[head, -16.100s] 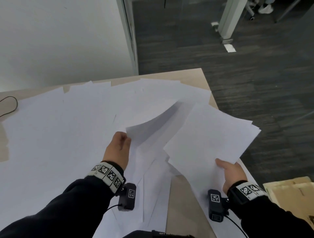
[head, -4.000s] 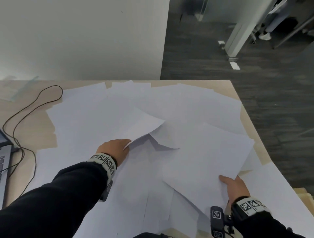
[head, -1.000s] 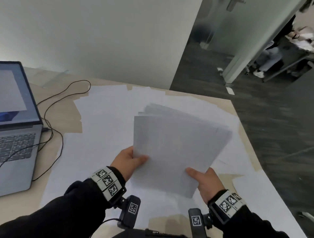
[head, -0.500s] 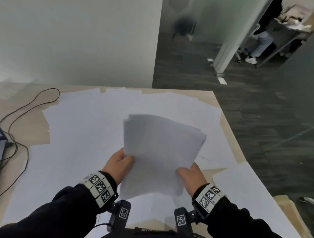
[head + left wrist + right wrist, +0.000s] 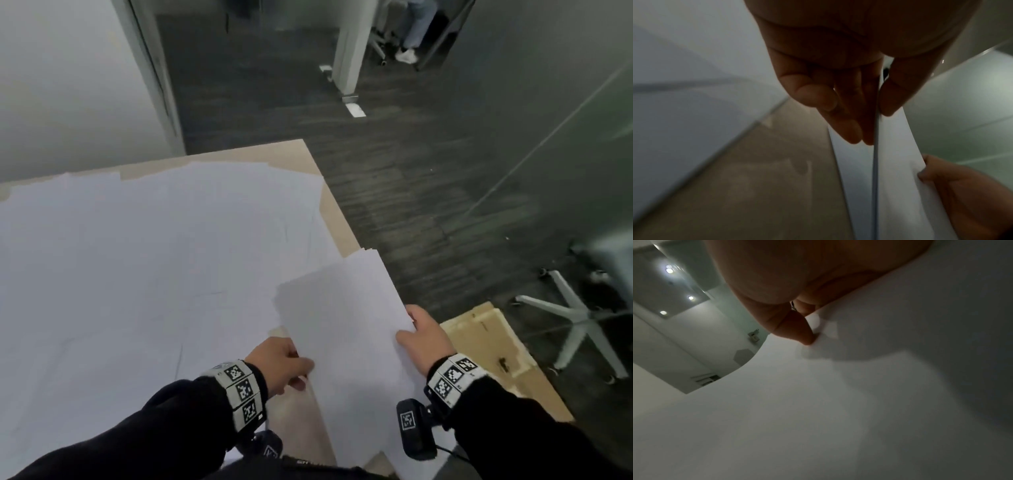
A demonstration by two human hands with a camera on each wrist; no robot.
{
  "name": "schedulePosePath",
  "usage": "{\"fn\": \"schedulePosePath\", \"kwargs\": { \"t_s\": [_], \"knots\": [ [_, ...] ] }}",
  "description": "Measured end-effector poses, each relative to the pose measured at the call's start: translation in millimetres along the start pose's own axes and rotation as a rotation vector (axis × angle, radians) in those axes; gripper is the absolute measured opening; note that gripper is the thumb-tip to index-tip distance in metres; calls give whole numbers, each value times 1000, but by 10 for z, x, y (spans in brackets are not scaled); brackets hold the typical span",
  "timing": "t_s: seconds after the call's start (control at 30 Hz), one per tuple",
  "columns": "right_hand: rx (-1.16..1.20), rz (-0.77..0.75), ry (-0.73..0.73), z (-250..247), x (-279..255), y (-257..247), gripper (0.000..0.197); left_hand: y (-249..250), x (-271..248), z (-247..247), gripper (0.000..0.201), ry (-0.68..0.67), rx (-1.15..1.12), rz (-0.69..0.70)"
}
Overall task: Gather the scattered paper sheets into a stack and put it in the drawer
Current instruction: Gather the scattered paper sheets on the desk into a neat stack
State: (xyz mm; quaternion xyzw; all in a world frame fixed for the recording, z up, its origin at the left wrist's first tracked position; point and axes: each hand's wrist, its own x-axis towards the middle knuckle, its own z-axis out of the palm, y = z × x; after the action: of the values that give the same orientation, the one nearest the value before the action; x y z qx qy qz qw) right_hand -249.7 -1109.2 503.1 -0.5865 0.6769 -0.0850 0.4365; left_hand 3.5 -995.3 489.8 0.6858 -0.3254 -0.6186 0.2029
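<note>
A stack of white paper sheets (image 5: 346, 329) hangs over the table's front right corner, held between both hands. My left hand (image 5: 284, 366) pinches its left edge, thumb on top; in the left wrist view the stack (image 5: 898, 162) runs edge-on between the thumb and fingers (image 5: 849, 126). My right hand (image 5: 421, 339) grips the right edge; in the right wrist view its thumb presses on the top sheet (image 5: 818, 394). Many more loose sheets (image 5: 154, 257) cover the tabletop. A light wooden drawer (image 5: 493, 356) stands open low at the right, beside my right wrist.
The wooden table (image 5: 329, 205) ends at the right over dark carpet. A white swivel-chair base (image 5: 575, 322) stands right of the drawer. A glass partition and a white post (image 5: 349, 44) lie further back, where a person's legs show.
The stack has moved from upright over the middle of the table down and right, flatter, to the table's corner by the drawer. My view has swung right; the cable has left it.
</note>
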Motion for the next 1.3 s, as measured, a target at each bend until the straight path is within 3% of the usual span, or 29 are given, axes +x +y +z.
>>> {"fn": "schedulePosePath", "kwargs": {
  "t_s": [0.07, 0.17, 0.37, 0.53, 0.67, 0.77, 0.87, 0.97, 1.07, 1.17, 1.3],
  "knots": [
    [-67, 45, -1, -156, 109, 223, 43, 38, 128, 241, 23, -76, 93, -24],
    [-193, 78, -31, -248, 242, 428, 39, 56, 254, 483, 21, -138, 166, -82],
    [-453, 87, 0, -211, 424, 604, 43, 12, 291, 597, 20, -147, 245, -233],
    [-358, 166, -137, -179, 497, 656, 39, 34, 309, 585, 17, -201, 204, -252],
    [-373, 188, -74, -182, 575, 586, 40, 50, 239, 505, 15, -217, 280, -189],
    [-381, 106, 54, -158, 704, 375, 41, 53, 177, 233, 19, -125, 336, -92],
    [-297, -62, 146, -1, 838, -45, 31, 20, 151, -228, 8, 77, 454, 40],
    [-268, -180, 137, 302, 982, -516, 29, -20, 152, -761, 18, 277, 433, 141],
    [-203, -199, 91, 639, 1087, -883, 33, -133, 270, -1262, 20, 443, 475, 218],
    [-150, -141, 53, 883, 1195, -1144, 38, -173, 445, -1627, 50, 518, 618, 133],
    [-251, -1, 85, 1047, 1365, -1418, 49, -112, 657, -1904, 79, 471, 841, -32]
  ]
}}
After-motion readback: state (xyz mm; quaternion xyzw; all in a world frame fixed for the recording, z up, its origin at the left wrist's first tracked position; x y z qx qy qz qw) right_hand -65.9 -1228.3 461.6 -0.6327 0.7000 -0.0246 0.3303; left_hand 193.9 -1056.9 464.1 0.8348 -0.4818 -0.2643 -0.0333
